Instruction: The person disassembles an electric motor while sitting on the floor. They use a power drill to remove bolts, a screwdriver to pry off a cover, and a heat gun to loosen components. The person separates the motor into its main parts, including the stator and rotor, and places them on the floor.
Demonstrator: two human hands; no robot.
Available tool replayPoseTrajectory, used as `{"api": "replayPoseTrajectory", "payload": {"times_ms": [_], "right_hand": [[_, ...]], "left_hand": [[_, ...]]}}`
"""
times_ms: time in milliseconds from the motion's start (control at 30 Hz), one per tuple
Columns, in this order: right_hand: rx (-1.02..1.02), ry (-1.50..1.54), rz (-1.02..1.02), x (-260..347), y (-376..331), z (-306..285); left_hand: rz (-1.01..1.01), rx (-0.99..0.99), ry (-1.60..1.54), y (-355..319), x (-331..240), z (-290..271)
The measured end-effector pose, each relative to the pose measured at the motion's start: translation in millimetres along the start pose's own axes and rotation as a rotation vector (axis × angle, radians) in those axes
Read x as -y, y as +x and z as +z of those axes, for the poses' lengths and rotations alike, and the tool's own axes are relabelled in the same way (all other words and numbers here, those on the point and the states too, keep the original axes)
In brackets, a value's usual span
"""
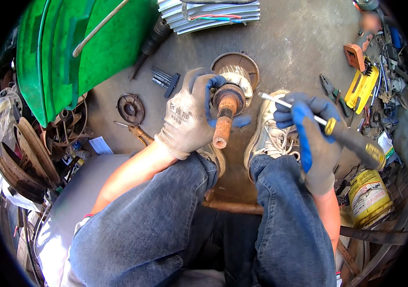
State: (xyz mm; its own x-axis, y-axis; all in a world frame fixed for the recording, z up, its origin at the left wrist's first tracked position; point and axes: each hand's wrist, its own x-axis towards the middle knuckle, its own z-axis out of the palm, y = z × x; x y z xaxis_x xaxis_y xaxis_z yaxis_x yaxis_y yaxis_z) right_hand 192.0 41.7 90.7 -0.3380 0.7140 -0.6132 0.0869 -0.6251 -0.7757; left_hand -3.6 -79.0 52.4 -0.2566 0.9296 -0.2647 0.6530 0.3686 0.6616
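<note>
My left hand (pixel 182 112), in a light work glove with blue-coated fingers, is closed around a motor part. This part has a rusty shaft (pixel 224 117) pointing toward me, a dark collar, and a pale laced winding (pixel 236 79) at its far end. A round brown metal housing (pixel 252 64) lies behind and partly under the winding. My right hand (pixel 316 131), gloved the same way, grips a screwdriver (pixel 352 141) with a black and yellow handle. Its bare shank points left toward the motor part, with the tip apart from it.
A green plastic tub (pixel 103 57) stands far left, with a stick across it. Hex keys (pixel 165 80) and a round metal cover (pixel 130 108) lie on the floor. Pliers (pixel 331 91), a yellow tool case (pixel 361 88) and a yellow can (pixel 369 198) are at right.
</note>
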Motion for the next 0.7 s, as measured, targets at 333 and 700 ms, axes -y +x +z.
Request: {"api": "replayPoseTrajectory", "payload": {"times_ms": [333, 700], "right_hand": [[-0.036, -0.122, 0.376, -59.5, 145.6, -86.6], [0.059, -0.275, 0.049, -55.3, 78.7, -40.8]], "left_hand": [[0.032, -0.003, -0.066, -4.1, 3.5, -9.5], [0.073, 0.165, -0.428, 4.2, 38.2, -40.7]]}}
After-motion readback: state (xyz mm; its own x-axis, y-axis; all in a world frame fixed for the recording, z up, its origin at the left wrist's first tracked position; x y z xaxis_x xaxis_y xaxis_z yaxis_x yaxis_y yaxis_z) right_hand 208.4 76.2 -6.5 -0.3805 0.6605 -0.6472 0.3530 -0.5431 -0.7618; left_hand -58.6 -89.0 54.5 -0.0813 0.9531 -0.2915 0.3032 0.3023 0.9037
